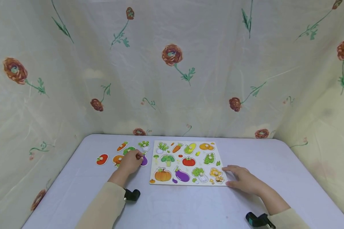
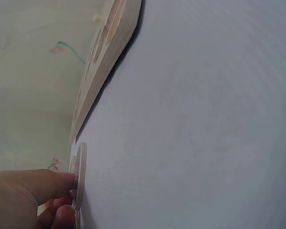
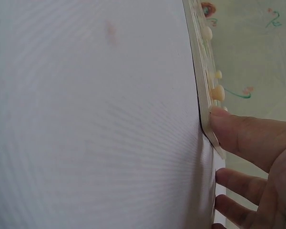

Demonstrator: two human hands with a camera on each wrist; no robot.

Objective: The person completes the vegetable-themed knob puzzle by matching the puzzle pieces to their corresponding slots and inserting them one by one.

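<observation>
My left hand (image 1: 129,163) pinches the knob of a flat wooden eggplant piece (image 1: 144,161) to the left of the vegetable puzzle board (image 1: 172,183). In the left wrist view, thumb and fingers meet at the knob, and the piece's pale edge (image 2: 83,174) shows close over the table. My right hand (image 1: 244,179) rests at the board's lower right corner, fingers spread. Its thumb (image 3: 229,133) touches the board's edge in the right wrist view. Several knobbed pieces stand in the board, including the mushroom piece (image 1: 217,173) and the cabbage piece (image 1: 198,172).
Loose pieces lie around my left hand: a tomato piece (image 1: 102,159), a carrot piece (image 1: 122,146), a pumpkin piece (image 1: 117,159), a green piece (image 1: 128,150) partly hidden, and a white-rooted leafy piece (image 1: 144,145). A flowered curtain (image 1: 206,79) surrounds the white table (image 1: 186,210).
</observation>
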